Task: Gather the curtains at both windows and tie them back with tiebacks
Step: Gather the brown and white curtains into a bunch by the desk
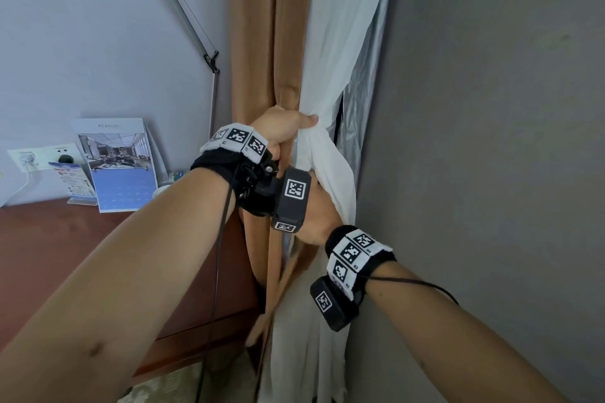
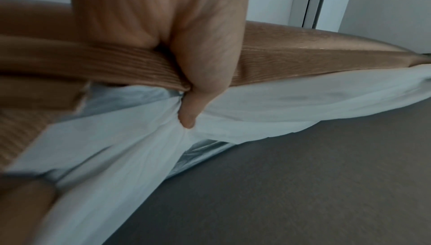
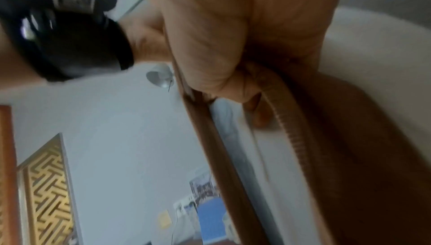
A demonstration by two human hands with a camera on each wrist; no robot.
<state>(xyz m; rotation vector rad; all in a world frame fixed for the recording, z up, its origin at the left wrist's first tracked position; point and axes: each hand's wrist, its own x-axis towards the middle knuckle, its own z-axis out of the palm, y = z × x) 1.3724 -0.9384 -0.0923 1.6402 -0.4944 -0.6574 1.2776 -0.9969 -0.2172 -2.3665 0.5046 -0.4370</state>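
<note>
My left hand [image 1: 284, 127] wrapped round bunched brown curtain [image 1: 265, 42] + white sheer [image 1: 330, 147], thumb pressed on sheer. My right hand [image 1: 316, 206] just below, fingers curled on brown strip [image 3: 282, 105], prob tieback, can't tell for sure. Bundle hangs in corner btwn desk [image 1: 49, 255] & grey wall [image 1: 491, 141]. Calendar [image 1: 119, 167] on desk.

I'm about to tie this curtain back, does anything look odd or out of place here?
Nothing looks damaged. The left hand grips the tan curtain and white sheer bunched together; the right hand holds a tan strip, probably the tieback, not yet wrapped around.
</note>
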